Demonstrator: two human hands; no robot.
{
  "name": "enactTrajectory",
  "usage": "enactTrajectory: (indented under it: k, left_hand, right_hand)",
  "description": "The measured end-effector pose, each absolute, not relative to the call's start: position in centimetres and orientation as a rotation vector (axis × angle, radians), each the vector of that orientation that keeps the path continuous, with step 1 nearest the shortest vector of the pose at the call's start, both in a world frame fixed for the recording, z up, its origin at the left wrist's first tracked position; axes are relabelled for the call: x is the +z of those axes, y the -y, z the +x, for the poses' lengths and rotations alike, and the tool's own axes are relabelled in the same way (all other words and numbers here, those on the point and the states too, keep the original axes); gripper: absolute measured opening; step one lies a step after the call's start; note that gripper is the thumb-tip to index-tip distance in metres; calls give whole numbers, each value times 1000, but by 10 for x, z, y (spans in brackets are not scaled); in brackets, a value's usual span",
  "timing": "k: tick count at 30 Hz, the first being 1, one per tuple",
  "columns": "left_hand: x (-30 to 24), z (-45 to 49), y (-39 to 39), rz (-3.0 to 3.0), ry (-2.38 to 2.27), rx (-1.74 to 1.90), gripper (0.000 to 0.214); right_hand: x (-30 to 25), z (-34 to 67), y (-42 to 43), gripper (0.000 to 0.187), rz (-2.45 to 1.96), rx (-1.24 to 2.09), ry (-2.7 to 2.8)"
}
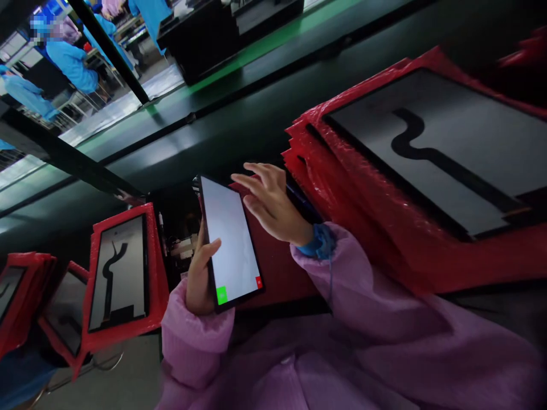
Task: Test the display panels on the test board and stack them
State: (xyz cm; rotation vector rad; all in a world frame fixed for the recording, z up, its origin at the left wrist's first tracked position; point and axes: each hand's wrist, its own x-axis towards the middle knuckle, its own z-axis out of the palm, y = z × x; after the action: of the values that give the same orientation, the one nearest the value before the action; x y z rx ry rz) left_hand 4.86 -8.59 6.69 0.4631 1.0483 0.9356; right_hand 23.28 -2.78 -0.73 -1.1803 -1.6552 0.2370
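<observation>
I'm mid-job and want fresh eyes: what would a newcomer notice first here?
Probably the glowing white screen in the grip of the left hand, mid-picture, with a green square at its lower left corner and a red square at lower right. Then the stack of red sheets on the right, topped by a grey panel with a dark, curving ribbon.
</observation>
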Motion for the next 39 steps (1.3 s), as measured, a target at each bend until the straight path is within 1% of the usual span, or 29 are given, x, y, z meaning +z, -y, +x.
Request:
enactTrajectory:
  k: [2, 5, 8, 10, 12, 14, 15, 18, 20, 23, 26, 30, 36, 39]
  left_hand:
    - [72, 65, 87, 582, -1030, 953, 68]
    - [67, 83, 86, 832, -1006, 914, 68]
    - [51, 85, 85, 1101, -958, 983, 55]
    - [40, 76, 86, 1289, -948, 1128, 44]
    - [29, 57, 91, 1553, -1082, 1338, 33]
    - [18, 32, 99, 1868, -1386, 1450, 23]
    - [12, 19, 103, 2019, -1554, 1410, 20]
    - [-7, -15, 118, 2328, -1906, 1026, 23]
    - [-19, -27, 127, 2406, -2010, 792, 30]
    - [-33, -32, 134, 2467, -2057, 575, 39]
    - [-39, -27, 135, 2501, -2083, 488, 44]
    - [-39, -23, 135, 2527, -2109, 447, 45]
    - [-40, -25, 132, 2621, -2127, 371, 42]
    - [-42, -25, 128, 2675, -2108, 361, 41]
  right_hand:
    - [-5, 228, 32, 53, -1103, 263, 1752]
    - [-3, 228, 33, 57, -1006, 283, 1795]
    - [-1, 234, 32, 60, -958, 225, 1719]
    - [0, 238, 31, 60, -955, 176, 1659]
    - [0, 239, 30, 59, -958, 146, 1599]
    - [1, 238, 30, 59, -944, 133, 1527]
    - [1, 237, 30, 58, -931, 131, 1488]
    - [2, 234, 31, 55, -912, 148, 1390]
    - [3, 234, 32, 54, -925, 171, 1364]
    - [3, 234, 34, 56, -949, 196, 1385]
    - [2, 233, 35, 58, -982, 207, 1421]
    - [2, 232, 36, 55, -968, 189, 1428]
    - [0, 230, 36, 57, -994, 198, 1457]
    - [0, 228, 34, 56, -975, 189, 1456]
